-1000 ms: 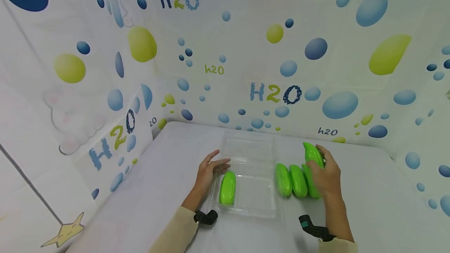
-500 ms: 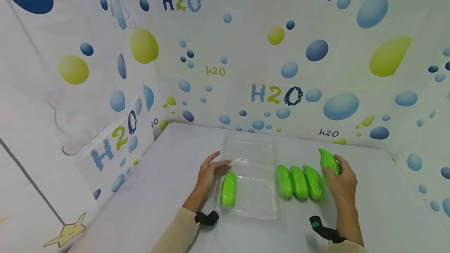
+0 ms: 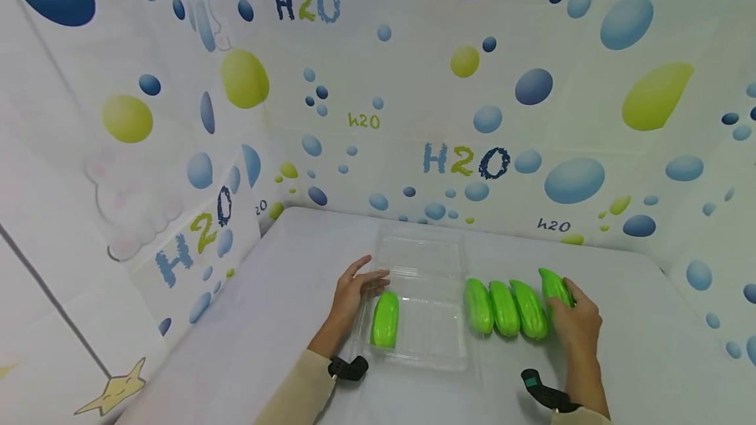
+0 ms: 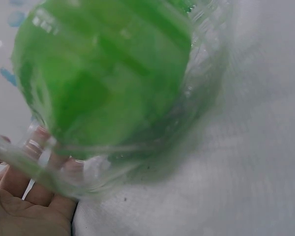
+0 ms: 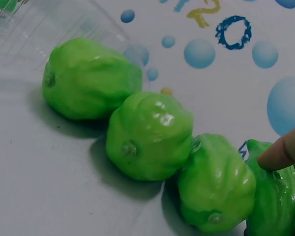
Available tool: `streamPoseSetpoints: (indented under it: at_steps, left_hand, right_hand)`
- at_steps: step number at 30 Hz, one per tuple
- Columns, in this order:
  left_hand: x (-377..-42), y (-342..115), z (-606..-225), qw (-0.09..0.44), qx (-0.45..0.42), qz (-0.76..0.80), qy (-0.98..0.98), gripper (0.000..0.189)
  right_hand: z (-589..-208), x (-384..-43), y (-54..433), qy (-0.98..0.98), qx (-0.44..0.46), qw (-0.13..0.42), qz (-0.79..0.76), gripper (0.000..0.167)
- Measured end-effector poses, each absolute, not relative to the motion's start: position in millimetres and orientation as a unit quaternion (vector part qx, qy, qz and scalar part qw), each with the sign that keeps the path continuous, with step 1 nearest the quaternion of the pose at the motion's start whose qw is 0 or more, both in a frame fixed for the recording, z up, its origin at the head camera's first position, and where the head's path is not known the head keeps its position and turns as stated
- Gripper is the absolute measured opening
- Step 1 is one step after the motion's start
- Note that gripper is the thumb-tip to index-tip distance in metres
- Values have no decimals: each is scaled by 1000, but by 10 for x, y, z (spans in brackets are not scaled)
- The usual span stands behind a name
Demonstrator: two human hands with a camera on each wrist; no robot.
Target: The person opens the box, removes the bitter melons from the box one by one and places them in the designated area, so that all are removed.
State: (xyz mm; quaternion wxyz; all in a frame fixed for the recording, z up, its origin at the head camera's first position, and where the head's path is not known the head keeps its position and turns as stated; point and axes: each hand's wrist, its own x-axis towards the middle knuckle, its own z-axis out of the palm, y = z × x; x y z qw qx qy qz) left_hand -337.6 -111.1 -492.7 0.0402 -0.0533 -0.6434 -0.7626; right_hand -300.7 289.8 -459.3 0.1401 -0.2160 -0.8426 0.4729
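Observation:
In the head view, my right hand holds a glossy green ribbed fruit with a pointed tip, at the right end of a row. The thumb presses on this held fruit in the right wrist view. Three similar green fruits lie side by side to its left. My left hand rests at the left side of a clear plastic clamshell box, its fingers extended. One green fruit lies in the left part of the box, large and blurred in the left wrist view.
The box's lid lies open toward the back. A white cloth covers the table. Behind stands a white wall sheet printed with blue and yellow-green drops.
My right hand has carried its fruit rightward, away from the three in the row, then lowered it toward the table. The left hand and the box stay in place.

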Motion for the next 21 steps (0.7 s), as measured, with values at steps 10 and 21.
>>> streamPoseSetpoints:
  at_steps: [10, 21]
  left_hand:
    - [-3398, -1110, -4905, 41, -58, -753, -654, 50]
    - [-3388, -1117, -4931, 37, -53, -760, -647, 50]
  right_hand:
    - [-4668, -3052, 2878, -858, -215, 129, 447, 61]
    - [-4669, -2958, 2868, -856, -231, 125, 445, 55]
